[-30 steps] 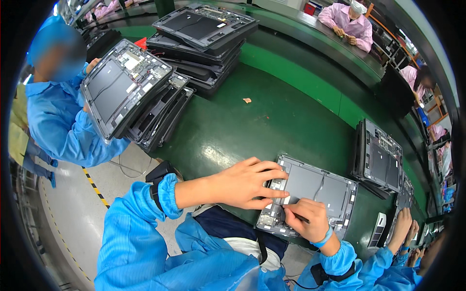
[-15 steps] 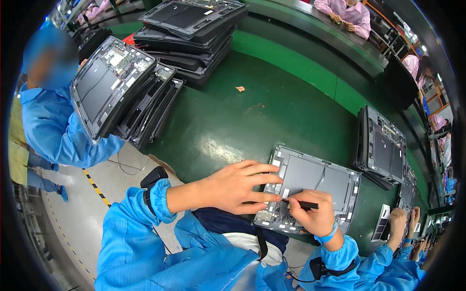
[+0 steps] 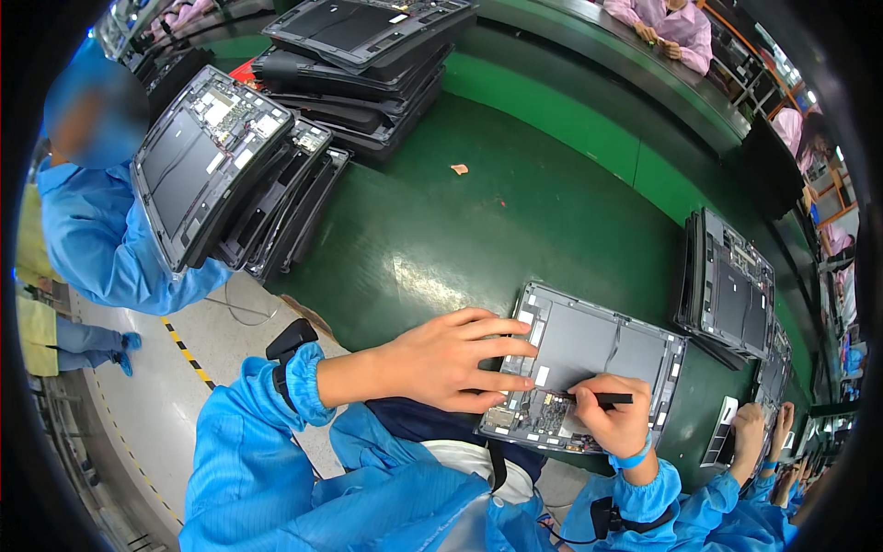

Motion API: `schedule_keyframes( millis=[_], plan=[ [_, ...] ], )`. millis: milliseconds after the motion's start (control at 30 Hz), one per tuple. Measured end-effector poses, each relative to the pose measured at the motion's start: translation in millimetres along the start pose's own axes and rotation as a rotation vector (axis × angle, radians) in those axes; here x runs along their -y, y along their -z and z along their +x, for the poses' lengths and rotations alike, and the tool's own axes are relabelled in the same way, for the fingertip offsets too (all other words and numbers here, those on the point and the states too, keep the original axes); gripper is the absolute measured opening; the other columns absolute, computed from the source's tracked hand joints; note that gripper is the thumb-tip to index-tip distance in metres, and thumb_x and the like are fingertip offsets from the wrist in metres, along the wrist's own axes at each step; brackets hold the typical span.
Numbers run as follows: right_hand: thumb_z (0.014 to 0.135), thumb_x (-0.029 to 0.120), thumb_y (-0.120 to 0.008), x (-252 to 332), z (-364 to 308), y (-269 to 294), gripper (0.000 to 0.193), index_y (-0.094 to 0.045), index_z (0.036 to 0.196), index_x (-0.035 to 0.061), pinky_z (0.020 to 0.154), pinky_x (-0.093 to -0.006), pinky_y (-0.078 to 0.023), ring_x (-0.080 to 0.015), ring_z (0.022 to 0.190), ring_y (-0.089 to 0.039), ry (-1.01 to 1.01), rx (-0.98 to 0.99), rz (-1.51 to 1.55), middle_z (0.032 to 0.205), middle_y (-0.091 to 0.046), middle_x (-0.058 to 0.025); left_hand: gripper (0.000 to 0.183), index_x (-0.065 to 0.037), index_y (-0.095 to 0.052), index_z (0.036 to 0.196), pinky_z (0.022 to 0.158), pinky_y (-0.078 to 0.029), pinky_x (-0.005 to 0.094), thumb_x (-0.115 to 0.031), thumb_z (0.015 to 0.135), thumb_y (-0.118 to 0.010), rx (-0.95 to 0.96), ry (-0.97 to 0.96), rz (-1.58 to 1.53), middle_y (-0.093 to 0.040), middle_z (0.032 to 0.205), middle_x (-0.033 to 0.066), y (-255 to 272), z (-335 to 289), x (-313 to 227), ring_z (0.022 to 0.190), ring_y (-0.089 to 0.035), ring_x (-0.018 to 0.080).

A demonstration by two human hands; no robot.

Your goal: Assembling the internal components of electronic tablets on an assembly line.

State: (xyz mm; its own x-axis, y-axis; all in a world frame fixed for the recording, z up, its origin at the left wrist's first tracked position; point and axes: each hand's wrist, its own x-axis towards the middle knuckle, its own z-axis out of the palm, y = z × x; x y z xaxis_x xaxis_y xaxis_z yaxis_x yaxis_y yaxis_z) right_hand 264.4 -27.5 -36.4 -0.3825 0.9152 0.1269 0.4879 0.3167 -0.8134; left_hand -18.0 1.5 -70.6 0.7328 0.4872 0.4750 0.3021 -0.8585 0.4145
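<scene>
An opened tablet-like device lies on the green table in front of me, its flat grey battery panels and a circuit board exposed. Across its left edge rests my left hand, fingers spread and stretched out, fingertips on the casing. My right hand is over the near middle of the device. It pinches a slim black stick-shaped tool, whose butt end points right. The tool's tip is by the seam between battery and circuit board; whether it touches cannot be made out.
Opened devices are stacked at far left, beside a co-worker in blue holding a tilted pile. Another stack stands at right. Near it another person's hands work. A small tan scrap lies on the green table.
My right hand has slid right with the black tool, uncovering more of the circuit board. My left hand stays on the left edge.
</scene>
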Motion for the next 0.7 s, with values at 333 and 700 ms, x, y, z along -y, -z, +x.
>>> schedule_keyframes(
  millis=[333, 700],
  plan=[
    [0.077, 0.000, -0.073, 5.7, -1.6, -2.1, 0.006, -0.071, 0.083, 0.0015, 0.050, -0.0300, -0.047, -0.0202, 0.052, -0.060, 0.075, 0.041, -0.069, 0.066, -0.064, -0.0086, 0.035, -0.025, -0.068, 0.119, 0.098, -0.047, 0.0443, -0.024, 0.084, -0.066, -0.004, -0.008, 0.000, -0.058, 0.131, 0.0052, -2.9, -1.7, -2.9, 0.128, -0.052, 0.0280],
    [0.078, 0.003, -0.071, -3.7, 9.4, -10.2, 0.006, -0.068, 0.072, 0.0016, 0.057, -0.0346, -0.051, -0.0267, 0.057, -0.064, 0.175, -0.077, -0.155, 0.066, -0.068, -0.0133, 0.032, -0.018, -0.069, 0.117, 0.081, -0.059, 0.0431, -0.023, 0.086, -0.069, -0.177, -0.065, -0.085, -0.057, 0.136, 0.0083, -9.3, -12.8, 10.4, 0.130, -0.053, 0.0366]
  ],
)
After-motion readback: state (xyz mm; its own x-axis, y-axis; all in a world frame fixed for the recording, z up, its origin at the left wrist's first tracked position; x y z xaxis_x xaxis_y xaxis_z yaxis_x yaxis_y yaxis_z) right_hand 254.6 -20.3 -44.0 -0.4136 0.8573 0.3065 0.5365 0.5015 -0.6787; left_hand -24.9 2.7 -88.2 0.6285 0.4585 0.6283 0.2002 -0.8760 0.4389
